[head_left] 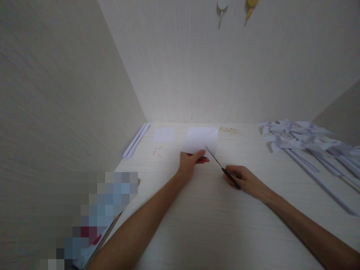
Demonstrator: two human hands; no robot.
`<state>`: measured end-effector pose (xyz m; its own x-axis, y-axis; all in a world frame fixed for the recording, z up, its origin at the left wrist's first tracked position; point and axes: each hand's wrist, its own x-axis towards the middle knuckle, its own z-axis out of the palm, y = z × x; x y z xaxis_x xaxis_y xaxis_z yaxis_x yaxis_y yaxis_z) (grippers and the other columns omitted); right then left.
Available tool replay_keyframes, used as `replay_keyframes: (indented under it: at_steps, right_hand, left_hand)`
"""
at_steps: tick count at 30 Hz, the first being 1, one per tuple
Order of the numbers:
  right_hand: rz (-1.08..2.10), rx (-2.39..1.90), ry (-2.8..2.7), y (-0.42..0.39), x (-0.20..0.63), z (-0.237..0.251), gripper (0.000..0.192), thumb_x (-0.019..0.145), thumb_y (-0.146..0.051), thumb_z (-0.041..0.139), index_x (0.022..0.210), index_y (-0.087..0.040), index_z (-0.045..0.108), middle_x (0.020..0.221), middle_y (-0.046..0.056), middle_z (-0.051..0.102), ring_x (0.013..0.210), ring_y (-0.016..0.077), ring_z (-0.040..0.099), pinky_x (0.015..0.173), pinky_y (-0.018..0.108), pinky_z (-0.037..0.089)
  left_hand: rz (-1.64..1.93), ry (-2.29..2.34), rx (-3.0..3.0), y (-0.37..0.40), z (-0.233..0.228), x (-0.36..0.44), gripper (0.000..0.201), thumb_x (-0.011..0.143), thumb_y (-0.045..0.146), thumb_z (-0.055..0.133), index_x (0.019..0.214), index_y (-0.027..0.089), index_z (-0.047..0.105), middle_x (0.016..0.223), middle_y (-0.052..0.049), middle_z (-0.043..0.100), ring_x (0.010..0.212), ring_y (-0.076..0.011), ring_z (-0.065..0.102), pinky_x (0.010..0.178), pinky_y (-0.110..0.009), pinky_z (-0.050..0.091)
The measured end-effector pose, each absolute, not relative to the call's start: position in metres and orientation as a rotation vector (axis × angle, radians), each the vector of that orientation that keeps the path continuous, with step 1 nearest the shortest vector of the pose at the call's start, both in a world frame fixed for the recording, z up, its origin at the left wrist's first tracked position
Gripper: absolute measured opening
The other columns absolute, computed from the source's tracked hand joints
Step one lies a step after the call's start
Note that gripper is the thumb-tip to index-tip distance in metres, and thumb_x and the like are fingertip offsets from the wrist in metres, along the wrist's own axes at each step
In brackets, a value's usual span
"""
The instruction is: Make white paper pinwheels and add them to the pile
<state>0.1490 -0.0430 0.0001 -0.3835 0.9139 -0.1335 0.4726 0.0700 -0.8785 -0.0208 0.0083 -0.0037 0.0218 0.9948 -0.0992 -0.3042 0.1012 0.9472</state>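
Note:
A white square of paper lies in the middle, with a thin slanting line running in from its far right corner. My left hand holds it by the near edge, thumb on top and fingers partly hidden underneath. My right hand is closed around the black handles of a pair of scissors, seen nearly edge-on. Their narrow blades point away and left, with the tip over the paper's near right part. Whether the blades are apart does not show.
A smaller paper piece and white paper rolls lie left. Thin tan bits are nearby, more behind right. Folded paper shapes on paper sticks fill the right. Walls stand behind and left; two hooks hang above.

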Motion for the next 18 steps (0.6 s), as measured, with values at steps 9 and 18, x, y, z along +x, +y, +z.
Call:
replay_keyframes:
  at_steps: [9, 18]
  right_hand:
    - [1.273, -1.355, -1.87, -0.0433, 0.1489, -0.0005, 0.034, 0.073, -0.042, 0.049, 0.054, -0.019, 0.032, 0.048, -0.006, 0.031, 0.044, 0.0065, 0.03, 0.04, 0.021, 0.022]
    - [1.282, -1.351, -1.847, -0.0436, 0.1488, -0.0009, 0.033, 0.073, -0.041, 0.049, 0.054, -0.02, 0.031, 0.047, -0.007, 0.03, 0.043, 0.006, 0.028, 0.04, 0.021, 0.02]
  left_hand:
    - [1.232, 1.022, 0.944, 0.0042, -0.0003, -0.0187, 0.023, 0.053, 0.029, 0.07, 0.055, 0.008, 0.061, 0.049, -0.007, 0.062, 0.044, -0.0141, 0.059, 0.046, -0.022, 0.048]
    - [1.204, 0.983, 0.946, 0.004, -0.0011, -0.019, 0.02, 0.053, 0.026, 0.07, 0.053, 0.008, 0.06, 0.047, -0.006, 0.061, 0.042, -0.0125, 0.057, 0.044, -0.021, 0.047]
